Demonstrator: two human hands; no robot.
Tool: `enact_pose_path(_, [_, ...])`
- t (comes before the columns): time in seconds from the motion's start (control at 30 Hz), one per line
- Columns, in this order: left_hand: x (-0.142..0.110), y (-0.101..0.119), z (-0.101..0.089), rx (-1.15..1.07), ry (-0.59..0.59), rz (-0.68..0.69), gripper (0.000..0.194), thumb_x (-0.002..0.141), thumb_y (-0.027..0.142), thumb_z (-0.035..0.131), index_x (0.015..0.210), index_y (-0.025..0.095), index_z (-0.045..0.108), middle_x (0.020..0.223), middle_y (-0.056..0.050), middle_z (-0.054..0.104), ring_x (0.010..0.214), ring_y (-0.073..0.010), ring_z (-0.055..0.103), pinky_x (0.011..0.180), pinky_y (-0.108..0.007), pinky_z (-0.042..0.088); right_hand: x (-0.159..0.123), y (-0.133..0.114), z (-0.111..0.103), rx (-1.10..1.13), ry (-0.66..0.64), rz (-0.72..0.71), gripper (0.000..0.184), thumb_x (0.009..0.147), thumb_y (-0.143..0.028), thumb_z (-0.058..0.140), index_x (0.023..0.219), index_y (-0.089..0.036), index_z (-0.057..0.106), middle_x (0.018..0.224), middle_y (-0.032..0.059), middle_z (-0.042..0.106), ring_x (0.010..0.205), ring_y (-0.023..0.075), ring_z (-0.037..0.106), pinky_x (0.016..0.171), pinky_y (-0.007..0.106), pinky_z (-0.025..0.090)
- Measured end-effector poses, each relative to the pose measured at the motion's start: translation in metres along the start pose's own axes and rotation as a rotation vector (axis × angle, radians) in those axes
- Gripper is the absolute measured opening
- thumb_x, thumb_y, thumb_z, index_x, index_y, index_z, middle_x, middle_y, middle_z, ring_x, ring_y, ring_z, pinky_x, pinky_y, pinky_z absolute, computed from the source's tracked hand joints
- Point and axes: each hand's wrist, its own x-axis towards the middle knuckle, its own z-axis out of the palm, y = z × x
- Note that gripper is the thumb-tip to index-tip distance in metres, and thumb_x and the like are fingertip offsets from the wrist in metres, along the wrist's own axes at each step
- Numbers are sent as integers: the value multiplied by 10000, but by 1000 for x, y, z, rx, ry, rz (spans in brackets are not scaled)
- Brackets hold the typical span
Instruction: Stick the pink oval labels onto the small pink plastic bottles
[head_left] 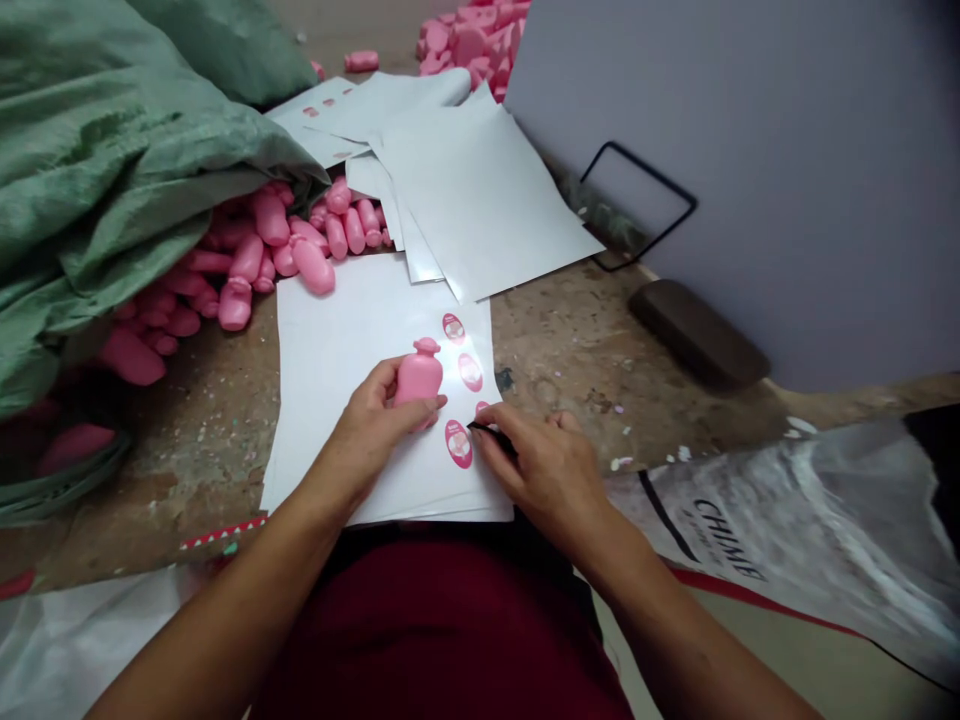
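Pink bottle (420, 375) was in the left hand (371, 425), thumb across its lower part, fingers round the far side, neck pointing away from the person. It sat over the white sheet (337, 400), left of the oval stickers (469, 372); couldn't tell if it touched the paper. Right hand (547, 460) gripped a thin black tool (493, 437), tip at the right edge of the lowest oval; contact unclear. Sheet lay near the front of the worn workbench (562, 350). Loose white sheets (487, 190) overlapped beyond it. More pink bottles (244, 265) lay piled to the left, by a green sack (112, 170), one resting on the sheet's far edge. On the right: brown block (697, 335), black wire frame (652, 170), grey panel (787, 150). Clear plastic bag (810, 520) hung at the front edge.
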Motion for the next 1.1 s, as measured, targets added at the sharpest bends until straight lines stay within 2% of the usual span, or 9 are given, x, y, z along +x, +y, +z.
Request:
enact_pose_path(0.13, [0,0,-1,-68,8,-103,499,725,229,752,1189,188,575,1059,-86,692,1012,-240,685,924,-368,505,0,-4,1,-5,11,-43,140,967,-239,540,906,-196,658,778,-7,759,593,168,622,689,333,256])
enact_pose_path(0.3, [1,4,-10,-143,-5,-176,435,783,138,690,1197,176,561,1097,-116,703,986,-221,712,876,-332,533,-1,-9,4,-13,37,-44,178,984,-243,513,914,-186,667,765,0,750,591,162,610,688,333,249])
enact_pose_path(0.47, [1,5,-6,-149,33,-180,358,854,178,665,1196,177,563,1102,-126,710,933,-190,719,860,-314,546,1,-11,4,-29,31,-59,197,988,-254,506,881,-194,660,727,-13,730,563,149,564,693,333,243])
enact_pose_path(0.6, [2,5,-5,-161,31,-178,327,854,185,676,1163,172,569,1094,-126,712,943,-197,719,859,-313,550,1,-11,3,-52,31,-67,214,999,-261,484,887,-197,655,717,-16,724,543,142,529,689,330,241])
enact_pose_path(0.87, [2,4,-7,-174,12,-189,329,853,182,675,1165,169,571,1118,-138,703,968,-212,716,917,-353,544,7,-16,7,-17,-24,-23,185,989,-262,500,893,-203,646,764,4,753,595,149,586,698,333,259])
enact_pose_path(1.0, [3,3,-7,-181,20,-186,330,853,183,677,1163,164,566,1115,-147,702,940,-211,718,921,-365,546,10,-12,4,91,-76,34,143,961,-275,535,889,-222,648,802,-8,766,648,157,634,698,322,287])
enact_pose_path(1.1, [2,4,-6,-185,34,-189,296,873,194,658,1156,165,572,1098,-144,705,923,-207,719,893,-350,556,8,-8,1,80,-79,42,138,955,-283,536,904,-218,646,810,-5,771,640,161,634,707,328,280])
